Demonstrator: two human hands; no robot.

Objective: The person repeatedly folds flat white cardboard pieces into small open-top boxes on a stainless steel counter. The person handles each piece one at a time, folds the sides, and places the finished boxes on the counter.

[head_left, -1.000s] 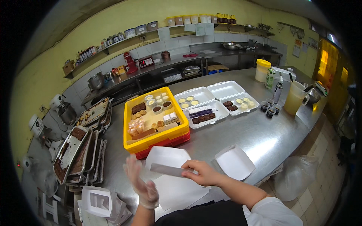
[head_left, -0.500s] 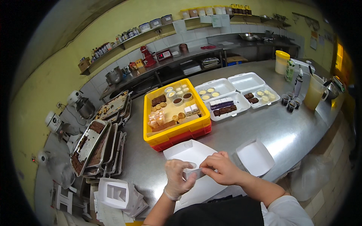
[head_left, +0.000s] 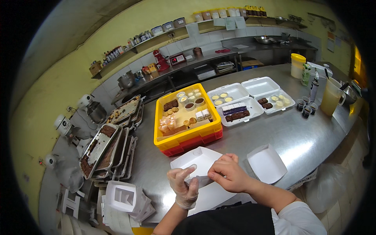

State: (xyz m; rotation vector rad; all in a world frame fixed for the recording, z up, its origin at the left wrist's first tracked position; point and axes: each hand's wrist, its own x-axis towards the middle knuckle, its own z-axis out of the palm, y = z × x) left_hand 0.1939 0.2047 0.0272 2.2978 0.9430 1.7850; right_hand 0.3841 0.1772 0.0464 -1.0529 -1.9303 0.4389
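A white paperboard box (head_left: 201, 157) with raised sides lies in front of me at the near edge of the steel table. My right hand (head_left: 232, 174), bare, is closed in a pinch on the box's near wall. Beside that wall, my left hand (head_left: 184, 190) wears a clear plastic glove. Its fingers are spread apart and nothing is in them. A flat white lid panel extends below the box, partly covered by my hands. To the right sits a second white paperboard box (head_left: 267, 164), formed with its sides up.
A yellow crate (head_left: 188, 136) of desserts sits on a red crate (head_left: 192, 146) beyond the box. Foam clamshells (head_left: 244, 120) with cakes and small cups stand right of it. Stacked white boxes (head_left: 122, 197) and baking trays (head_left: 102, 145) are at the left; sauce cups (head_left: 306, 111) stand right.
My left hand has loosened from the box wall and its fingers have spread. My right hand keeps its pinch. The whole view has shifted slightly.
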